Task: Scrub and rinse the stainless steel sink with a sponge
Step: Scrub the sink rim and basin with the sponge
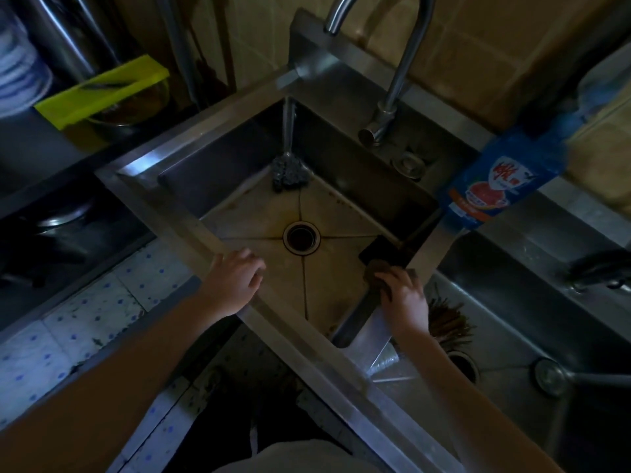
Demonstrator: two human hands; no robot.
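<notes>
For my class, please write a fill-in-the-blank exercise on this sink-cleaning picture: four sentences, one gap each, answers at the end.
The sponge is gripped by the ____.
The left hand rests on the sink rim, holding ____.
The tap is turned ____, and its water lands on a dark scrubber.
The detergent bottle on the ledge is ____ in colour.
Missing words: right hand; nothing; on; blue.

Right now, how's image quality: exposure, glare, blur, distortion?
Head view: underexposed, with the foreground in deep shadow; glare on the rim of the stainless steel sink beside the right hand gripping the brown round sponge; wide-angle stretch swells both forearms; the water stream is smeared.
</notes>
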